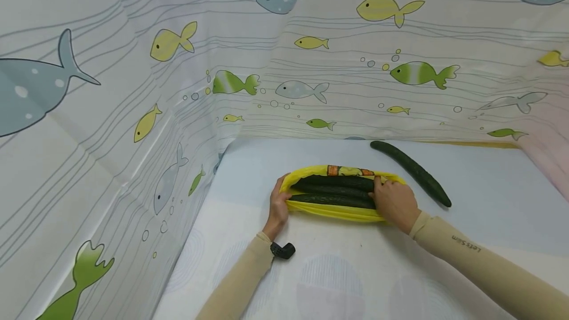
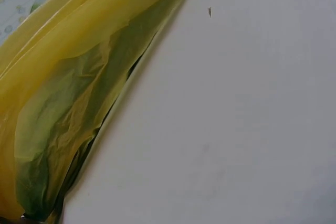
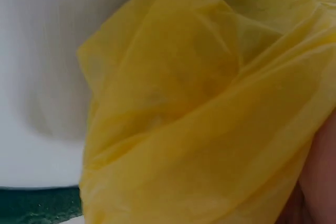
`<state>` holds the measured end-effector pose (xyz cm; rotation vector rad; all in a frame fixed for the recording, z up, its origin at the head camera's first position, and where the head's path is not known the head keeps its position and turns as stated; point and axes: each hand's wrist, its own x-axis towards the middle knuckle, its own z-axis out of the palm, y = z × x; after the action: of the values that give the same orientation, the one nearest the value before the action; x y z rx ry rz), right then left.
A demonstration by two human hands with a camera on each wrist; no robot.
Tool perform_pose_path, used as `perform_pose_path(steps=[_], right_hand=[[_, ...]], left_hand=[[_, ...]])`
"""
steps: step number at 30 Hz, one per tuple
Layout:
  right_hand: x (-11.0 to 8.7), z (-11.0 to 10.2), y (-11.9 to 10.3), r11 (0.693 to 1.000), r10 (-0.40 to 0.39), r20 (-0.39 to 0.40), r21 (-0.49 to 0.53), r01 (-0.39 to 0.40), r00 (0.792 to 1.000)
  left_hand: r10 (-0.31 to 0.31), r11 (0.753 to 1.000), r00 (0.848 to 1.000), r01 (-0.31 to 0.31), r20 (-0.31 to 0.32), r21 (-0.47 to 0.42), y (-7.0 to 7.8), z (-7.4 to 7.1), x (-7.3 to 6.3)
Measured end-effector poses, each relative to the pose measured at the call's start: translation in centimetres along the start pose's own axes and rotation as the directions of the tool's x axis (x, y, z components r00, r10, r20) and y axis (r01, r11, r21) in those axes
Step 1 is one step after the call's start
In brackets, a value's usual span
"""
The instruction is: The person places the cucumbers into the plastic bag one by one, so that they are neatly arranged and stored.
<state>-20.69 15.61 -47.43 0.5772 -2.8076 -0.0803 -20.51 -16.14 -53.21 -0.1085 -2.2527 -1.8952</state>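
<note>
A yellow plastic bag (image 1: 338, 213) lies on the table with its wide mouth spread toward me. Several dark green cucumbers (image 1: 333, 200) lie lengthwise inside it, side by side. My left hand (image 1: 277, 209) grips the bag's left end by the rim. At the other end my right hand (image 1: 395, 205) holds the right rim, its fingers reaching in by the cucumbers' ends; whether they touch them I cannot tell. Yellow film fills much of the right wrist view, with a sliver of the hand (image 3: 321, 174) at the edge. In the left wrist view, green shows through the bag (image 2: 79, 103).
One loose cucumber (image 1: 413, 169) lies slantwise on the white table (image 1: 329, 270), behind and right of the bag. Fish-printed sheeting (image 1: 333, 63) hangs along the back and left sides. A small black device (image 1: 283, 251) sits at the left wrist.
</note>
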Motion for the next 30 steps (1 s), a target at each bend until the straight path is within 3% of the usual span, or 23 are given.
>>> perform_pose_path(steps=[10,21,30], right_hand=[[-0.6,-1.0,0.1,0.999,0.003,0.042,0.049,-0.005,0.999],[-1.2,-1.4,0.1,0.998,-0.022,-0.03,0.051,0.024,0.999],[-1.4,-2.9,0.1,0.997,-0.042,0.101,0.072,0.035,0.994]], left_hand=[[-0.002,1.0,1.0,0.002,0.0,0.023,0.0,0.0,0.0],[0.007,1.0,1.0,-0.007,-0.005,-0.006,-0.1,0.0,0.1],[0.015,1.0,1.0,-0.015,-0.004,-0.001,-0.1,0.0,0.0]])
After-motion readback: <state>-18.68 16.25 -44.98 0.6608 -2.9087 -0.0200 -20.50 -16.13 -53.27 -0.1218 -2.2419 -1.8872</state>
